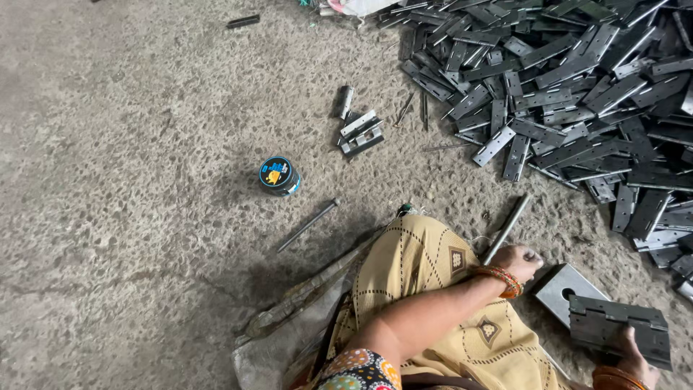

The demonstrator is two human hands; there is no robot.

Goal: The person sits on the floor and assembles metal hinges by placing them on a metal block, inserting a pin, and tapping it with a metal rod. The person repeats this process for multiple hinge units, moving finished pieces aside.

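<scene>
**Caller:** Grey steel everywhere on the far side. A big pile of hinges (pixel 570 94) spreads out beyond both hands, its nearest pieces just past the right hand (pixel 629 352).

**Partner:** And the left hand (pixel 517 261)?

**Caller:** Clenched around the near end of a thin rod (pixel 507 228), which slants up and away from the knuckles toward the pile. Orange bangles (pixel 499 279) sit at that wrist.

**Partner:** What's the right hand got?

**Caller:** It grips a dark hinge (pixel 619 328) from below, fingers under the near edge, the leaf lying flat above them. Only part of that hand shows at the bottom edge of the picture.

**Partner:** Anything between the two hands?

**Caller:** A square steel plate (pixel 561 287) with a round hole, flat on the floor, just beside the left fist and touching or tucked under the held hinge. I can't tell which.

**Partner:** Any clutter on the other side?

**Caller:** Out past the left hand, across the knee in yellow patterned cloth (pixel 422 274), a long pin (pixel 307 225) lies alone on the concrete floor (pixel 130 217). Farther off stands a small round tin (pixel 279 175) with a blue lid, and beyond that a few loose hinges (pixel 360 133) beside a short tube (pixel 346 102).

**Partner:** Room to move?

**Caller:** Bare floor opens wide to the left of the knee. To the right, the pile crowds close around the held hinge, running to the picture's right edge.
</scene>
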